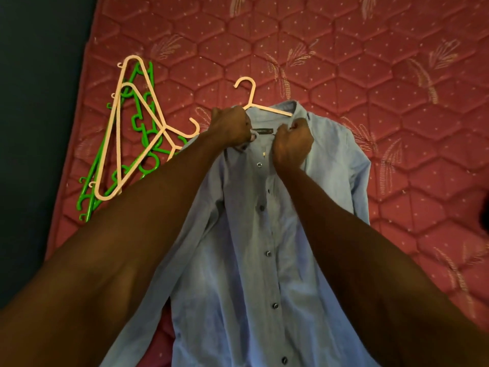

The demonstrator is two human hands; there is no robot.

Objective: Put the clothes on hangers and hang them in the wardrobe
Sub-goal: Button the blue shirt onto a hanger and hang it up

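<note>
Now | left hand, right hand clutch blue shirt collar | neck label unreadable

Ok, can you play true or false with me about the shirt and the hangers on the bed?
1. The shirt is blue. True.
2. Both hands grip the shirt near its collar. True: the left hand and the right hand are both there.
3. The hanger in the shirt is green. False: it is pale pink.
4. The spare hangers lie to the right of the shirt. False: they lie to its left.
5. The mattress is yellow. False: it is red.
</note>
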